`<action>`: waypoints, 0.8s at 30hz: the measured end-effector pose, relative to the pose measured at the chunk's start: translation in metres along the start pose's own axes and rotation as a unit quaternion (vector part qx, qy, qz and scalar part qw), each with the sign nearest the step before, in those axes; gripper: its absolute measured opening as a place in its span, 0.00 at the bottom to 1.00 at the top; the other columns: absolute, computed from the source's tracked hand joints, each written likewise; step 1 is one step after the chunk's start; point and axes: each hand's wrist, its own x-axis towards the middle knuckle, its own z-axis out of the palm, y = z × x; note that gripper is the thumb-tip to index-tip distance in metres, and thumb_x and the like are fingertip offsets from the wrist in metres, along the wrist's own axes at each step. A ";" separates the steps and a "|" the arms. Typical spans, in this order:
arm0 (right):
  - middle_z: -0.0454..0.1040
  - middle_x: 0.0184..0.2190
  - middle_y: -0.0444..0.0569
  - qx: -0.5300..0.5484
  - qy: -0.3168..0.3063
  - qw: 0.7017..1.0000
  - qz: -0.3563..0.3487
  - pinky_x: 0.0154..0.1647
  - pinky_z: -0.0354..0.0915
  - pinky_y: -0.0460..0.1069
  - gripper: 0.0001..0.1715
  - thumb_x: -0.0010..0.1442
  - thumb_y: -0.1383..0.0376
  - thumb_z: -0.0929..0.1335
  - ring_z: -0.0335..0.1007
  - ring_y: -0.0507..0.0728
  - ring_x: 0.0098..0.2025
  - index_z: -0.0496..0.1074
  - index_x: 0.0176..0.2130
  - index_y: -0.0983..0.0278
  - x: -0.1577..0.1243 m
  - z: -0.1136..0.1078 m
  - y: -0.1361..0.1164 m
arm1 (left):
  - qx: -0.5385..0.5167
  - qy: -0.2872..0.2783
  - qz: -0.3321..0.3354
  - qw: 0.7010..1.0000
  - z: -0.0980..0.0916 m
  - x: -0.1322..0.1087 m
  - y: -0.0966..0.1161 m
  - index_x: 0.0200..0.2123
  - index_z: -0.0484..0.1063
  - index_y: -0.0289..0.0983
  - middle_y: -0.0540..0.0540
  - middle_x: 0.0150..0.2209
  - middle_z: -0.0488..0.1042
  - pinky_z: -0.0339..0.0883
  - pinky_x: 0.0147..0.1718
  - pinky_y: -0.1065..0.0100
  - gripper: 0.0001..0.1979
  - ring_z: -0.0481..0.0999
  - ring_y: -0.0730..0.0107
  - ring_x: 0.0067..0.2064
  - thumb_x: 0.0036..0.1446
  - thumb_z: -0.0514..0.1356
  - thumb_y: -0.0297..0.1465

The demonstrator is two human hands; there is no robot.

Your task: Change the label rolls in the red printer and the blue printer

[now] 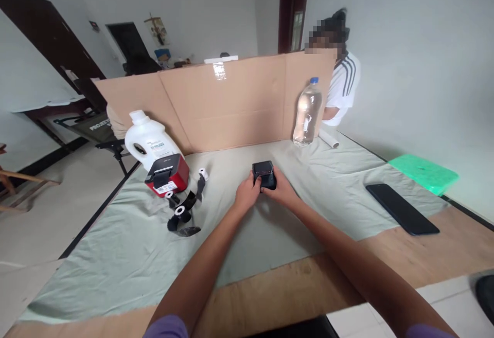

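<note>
At the middle of the wooden table (278, 281), on the pale green cloth (116, 255), a small black boxy device (264, 169) sits between both hands. The left hand (246, 195) clasps its left side, thumb against the near edge. The right hand (281, 190) clasps its right side, fingers curled round the body. Both grips are closed on the device. Whether it rests on the cloth or is lifted just off it, cannot tell. Both forearms reach in from the near edge, with purple sleeves at the bottom of the view.

Left of the hands, well apart, stands a red and black label printer (168, 176), and just behind it, touching or nearly so, a white plastic jug (148, 140). Near the printer's front lie small white paper rolls with black strips (184, 210), loose on the cloth.

A brown cardboard divider (231, 101) stands upright across the far side of the table. At its right end is a clear plastic bottle with a blue cap (307, 114), upright, and a white tube (329, 139) lies just beside its base.

To the right, a black flat phone (401, 208) lies half on the cloth, half on bare wood. Beyond it, a green plastic board (424, 173) is at the table edge.

Behind the divider is another person in a white striped shirt (345, 88), hands hidden.
</note>
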 end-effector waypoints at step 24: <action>0.66 0.62 0.70 -0.188 0.176 0.964 0.073 0.64 0.61 0.66 0.64 0.43 0.44 0.76 0.65 0.74 0.63 0.58 0.67 0.74 0.028 -0.217 0.178 | -0.072 -0.120 0.024 0.990 0.145 0.098 0.185 0.67 0.62 0.32 0.30 0.56 0.76 0.67 0.52 0.57 0.30 0.76 0.48 0.56 0.67 0.51 0.42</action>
